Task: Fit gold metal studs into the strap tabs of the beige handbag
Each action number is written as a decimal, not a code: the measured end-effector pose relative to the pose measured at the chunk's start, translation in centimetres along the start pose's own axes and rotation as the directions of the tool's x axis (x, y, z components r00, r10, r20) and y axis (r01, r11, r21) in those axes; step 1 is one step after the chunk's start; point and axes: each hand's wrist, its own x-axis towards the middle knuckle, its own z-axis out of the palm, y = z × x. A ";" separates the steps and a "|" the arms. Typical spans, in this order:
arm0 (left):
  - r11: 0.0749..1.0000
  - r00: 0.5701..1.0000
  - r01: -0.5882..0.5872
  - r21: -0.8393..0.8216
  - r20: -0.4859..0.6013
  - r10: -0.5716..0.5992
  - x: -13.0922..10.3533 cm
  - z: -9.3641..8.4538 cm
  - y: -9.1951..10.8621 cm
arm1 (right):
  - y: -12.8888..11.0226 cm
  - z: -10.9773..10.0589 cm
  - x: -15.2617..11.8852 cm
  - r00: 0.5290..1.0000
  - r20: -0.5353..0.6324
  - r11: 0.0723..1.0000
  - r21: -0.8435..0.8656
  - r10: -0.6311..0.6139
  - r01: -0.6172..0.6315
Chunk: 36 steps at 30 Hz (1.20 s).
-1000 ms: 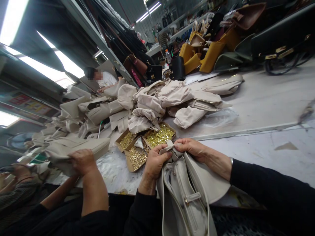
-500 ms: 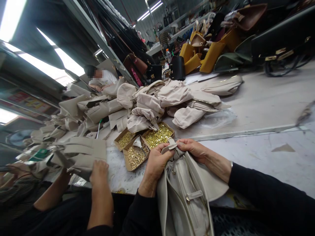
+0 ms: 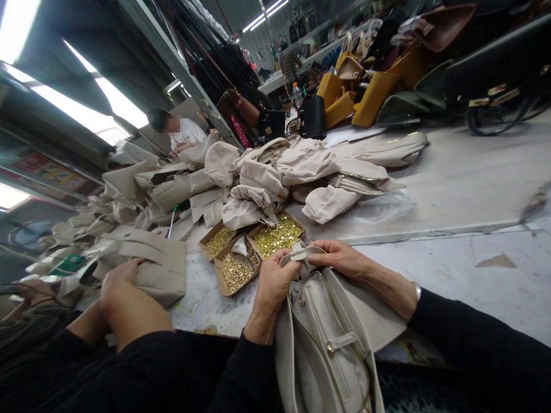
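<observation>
Cream bag [image 3: 327, 338] lies in my lap at the near table edge, top end pointing far; my left hand [image 3: 275, 281] and right hand [image 3: 340, 259] are both closed, pinching its strap tab [image 3: 299, 254] from either side. Just beyond my hands sit three open boxes [image 3: 241, 252] of gold studs on the table [image 3: 473, 258], and to the near left a co-worker's hand [image 3: 123, 287] presses on another cream piece [image 3: 150, 264]. Farther off, a pile [image 3: 301, 172] of cream bags, then yellow bags [image 3: 357, 92] at far right.
</observation>
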 end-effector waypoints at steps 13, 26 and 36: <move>0.998 0.998 -0.053 0.029 0.015 0.053 -0.7 0.9 1.0 | -0.9 0.1 0.0 0.997 -0.048 0.995 -0.080 0.061 -0.064; 0.984 0.988 -0.130 0.119 -0.063 0.138 -0.9 1.2 0.0 | 0.2 -0.2 0.1 0.999 -0.036 1.000 -0.020 0.007 -0.008; 0.990 0.999 0.031 -0.135 0.033 -0.027 -0.6 0.7 -0.2 | 0.5 0.5 -0.2 0.995 -0.087 0.997 -0.061 -0.050 0.045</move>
